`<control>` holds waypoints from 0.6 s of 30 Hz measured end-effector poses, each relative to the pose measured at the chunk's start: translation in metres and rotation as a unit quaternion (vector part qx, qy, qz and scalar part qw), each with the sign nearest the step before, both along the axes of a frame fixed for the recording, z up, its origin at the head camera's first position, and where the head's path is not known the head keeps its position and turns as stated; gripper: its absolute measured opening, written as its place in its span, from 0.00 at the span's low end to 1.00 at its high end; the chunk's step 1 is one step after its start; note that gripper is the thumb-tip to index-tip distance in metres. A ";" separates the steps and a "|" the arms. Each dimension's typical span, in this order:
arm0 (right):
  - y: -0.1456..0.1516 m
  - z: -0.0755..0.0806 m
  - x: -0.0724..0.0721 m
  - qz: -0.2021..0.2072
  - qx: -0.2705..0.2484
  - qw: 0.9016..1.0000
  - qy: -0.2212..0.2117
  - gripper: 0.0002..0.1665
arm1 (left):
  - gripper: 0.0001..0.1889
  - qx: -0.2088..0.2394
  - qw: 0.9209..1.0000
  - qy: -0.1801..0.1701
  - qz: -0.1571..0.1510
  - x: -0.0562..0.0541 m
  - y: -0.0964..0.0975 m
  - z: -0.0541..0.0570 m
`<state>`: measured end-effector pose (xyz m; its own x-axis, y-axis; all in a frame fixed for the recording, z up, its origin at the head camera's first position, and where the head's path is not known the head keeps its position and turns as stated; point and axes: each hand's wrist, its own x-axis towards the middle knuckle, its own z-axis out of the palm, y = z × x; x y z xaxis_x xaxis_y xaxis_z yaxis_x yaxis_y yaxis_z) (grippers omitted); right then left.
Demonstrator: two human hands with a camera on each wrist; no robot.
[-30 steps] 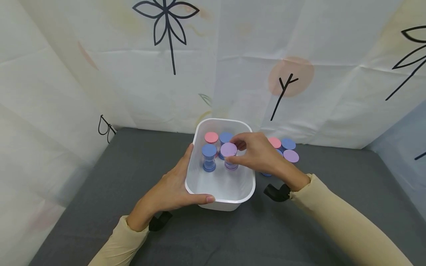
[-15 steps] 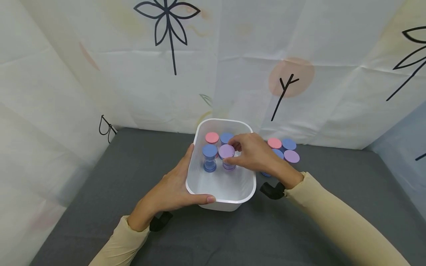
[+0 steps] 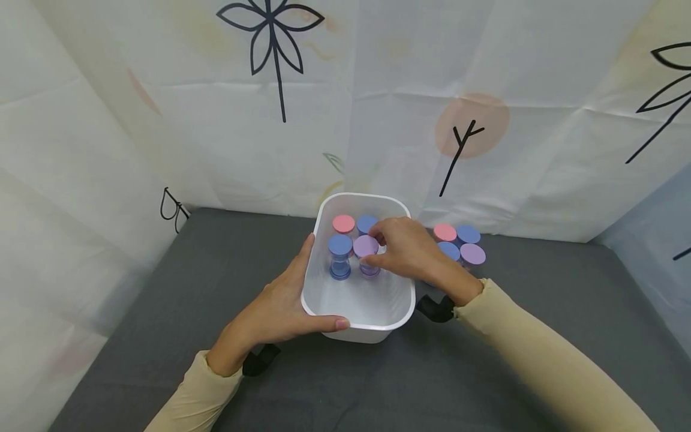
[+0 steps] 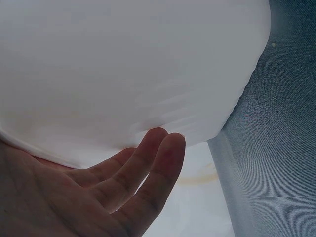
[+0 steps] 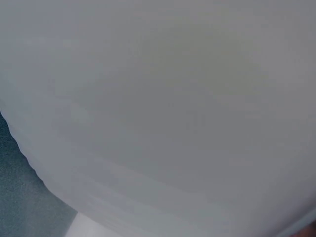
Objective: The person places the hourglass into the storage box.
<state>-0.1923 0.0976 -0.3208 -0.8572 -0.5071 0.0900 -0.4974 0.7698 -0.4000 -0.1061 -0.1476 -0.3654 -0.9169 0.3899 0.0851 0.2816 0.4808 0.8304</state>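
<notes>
Inside a white plastic bin stand several small hourglasses with coloured caps. A pink one and a blue one are at the back. In front of them are another blue one and a purple hourglass. My right hand reaches over the bin's right rim and pinches the purple hourglass, which is upright. My left hand rests against the bin's near-left corner, thumb along the near rim. In the left wrist view, its loosely extended fingers touch the outer wall.
More hourglasses stand right of the bin, with pink, blue and purple caps; my right forearm hides part of this group. Dark grey cloth covers the table. A patterned white curtain hangs behind it.
The purple hourglass has moved slightly left and back inside the bin, next to the front blue one, with my right hand still pinching it. My left hand and the bin have stayed put.
</notes>
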 end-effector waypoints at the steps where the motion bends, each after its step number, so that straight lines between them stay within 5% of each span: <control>1: 0.000 0.000 0.000 -0.001 0.003 1.000 0.003 0.27 | 0.72 -0.001 1.000 0.000 0.001 0.000 0.000 0.000; 18: -0.007 -0.007 0.000 -0.004 0.031 0.999 0.038 0.21 | 0.72 -0.002 1.000 0.014 -0.005 -0.001 0.000 -0.001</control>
<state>-0.1922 0.0911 -0.3273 -0.8535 -0.5061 0.1241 -0.5176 0.7962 -0.3133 -0.1072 -0.1476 -0.3662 -0.9106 0.3988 0.1089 0.3088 0.4812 0.8204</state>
